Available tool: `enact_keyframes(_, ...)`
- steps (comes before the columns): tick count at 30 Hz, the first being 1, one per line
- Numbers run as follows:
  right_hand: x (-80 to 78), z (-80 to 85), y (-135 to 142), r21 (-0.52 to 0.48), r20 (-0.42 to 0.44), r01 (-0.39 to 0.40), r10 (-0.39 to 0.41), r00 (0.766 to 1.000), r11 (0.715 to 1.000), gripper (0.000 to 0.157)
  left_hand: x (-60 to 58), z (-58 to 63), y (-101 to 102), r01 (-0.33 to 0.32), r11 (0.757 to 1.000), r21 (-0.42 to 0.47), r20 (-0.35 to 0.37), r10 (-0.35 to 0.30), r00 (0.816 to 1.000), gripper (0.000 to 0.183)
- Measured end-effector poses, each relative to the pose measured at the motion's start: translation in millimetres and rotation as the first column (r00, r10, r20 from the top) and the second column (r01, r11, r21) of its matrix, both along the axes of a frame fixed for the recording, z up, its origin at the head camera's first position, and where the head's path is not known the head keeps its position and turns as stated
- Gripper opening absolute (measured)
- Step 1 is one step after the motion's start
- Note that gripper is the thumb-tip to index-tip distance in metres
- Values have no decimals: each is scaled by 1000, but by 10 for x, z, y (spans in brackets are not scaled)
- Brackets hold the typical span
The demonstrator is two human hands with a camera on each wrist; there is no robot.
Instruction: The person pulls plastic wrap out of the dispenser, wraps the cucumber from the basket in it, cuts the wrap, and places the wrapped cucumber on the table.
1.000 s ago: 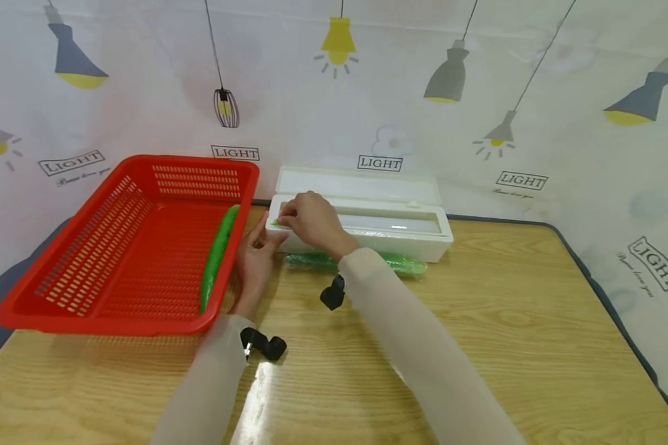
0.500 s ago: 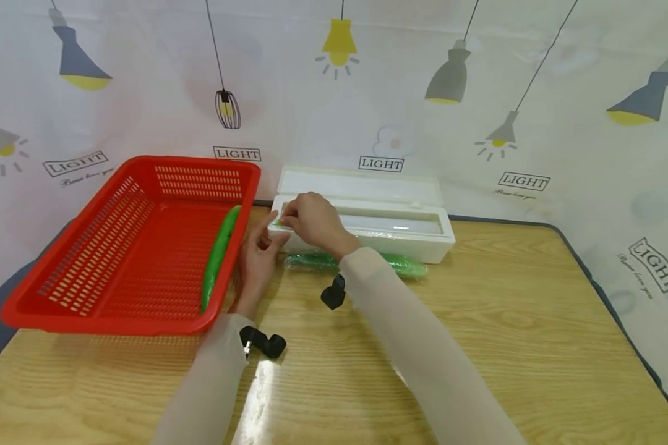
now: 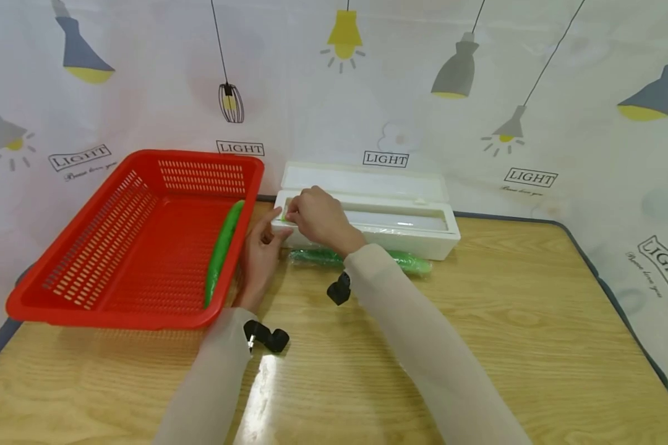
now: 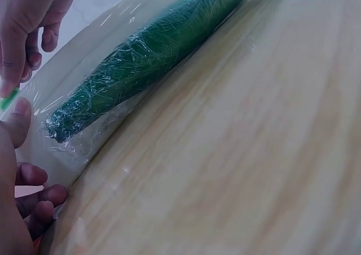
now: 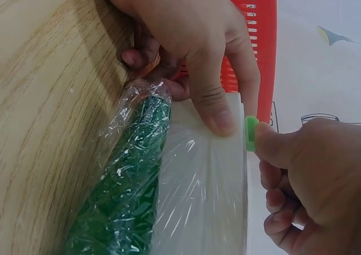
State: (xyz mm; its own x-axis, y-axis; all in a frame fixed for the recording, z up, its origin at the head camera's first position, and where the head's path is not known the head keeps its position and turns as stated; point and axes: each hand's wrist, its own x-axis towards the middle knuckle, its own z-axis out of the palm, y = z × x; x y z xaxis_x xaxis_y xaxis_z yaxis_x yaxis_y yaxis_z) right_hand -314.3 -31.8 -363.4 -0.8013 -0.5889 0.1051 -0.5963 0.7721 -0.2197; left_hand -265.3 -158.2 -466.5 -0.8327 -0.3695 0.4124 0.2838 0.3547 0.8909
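My left hand (image 3: 260, 256) grips the left end of a long white cling film box (image 3: 401, 241), its thumb pressing the film-covered front wall. Between thumb and finger, my right hand (image 3: 321, 217) pinches a small green slider (image 5: 251, 133) on the box's top edge, at that same end. Clear film stretches down the front of the box to a cucumber (image 4: 146, 60) wrapped in cling film, which lies on the table along the box. In the head view my right wrist hides the middle of this cucumber.
A red plastic basket (image 3: 133, 320) stands left of my hands, with a long green vegetable (image 3: 222, 253) along its right side. The box's white lid (image 3: 367, 180) is raised at the back, before a lamp-patterned backdrop (image 3: 306, 93). Wooden table (image 3: 506, 321) extends to the right.
The head view has shifted slightly. Both hands stay at the left end of the box and have barely moved, with the right still pinching the green slider.
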Motion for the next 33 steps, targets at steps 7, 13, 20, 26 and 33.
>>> enact_keyframes(7, 27, 64, 34, 54, -59, 9, -6, 998, 999, 20, -33, 28, 19, 9, 1000, 16, -39, -8, 999, 42)
enact_keyframes(13, 46, 67, 82, 78, -63, 3, 2, 998, 997, 22, -46, -3, 34, 17, 999, 30, -73, -14, 997, 41)
enact_keyframes(20, 36, 35, 145, 72, -70, 7, -2, 998, 997, 21, -33, -22, 27, 15, 1000, 27, -79, -13, 997, 41)
enact_keyframes(26, 36, 8, 194, 75, -75, -7, 13, 997, 997, 20, -8, -43, 24, 11, 1000, 29, -65, -9, 998, 41)
enact_keyframes(33, 43, 9, 255, 84, -96, -16, 24, 995, 996, 20, 0, -40, 21, -3, 1000, 2, -55, 3, 998, 43)
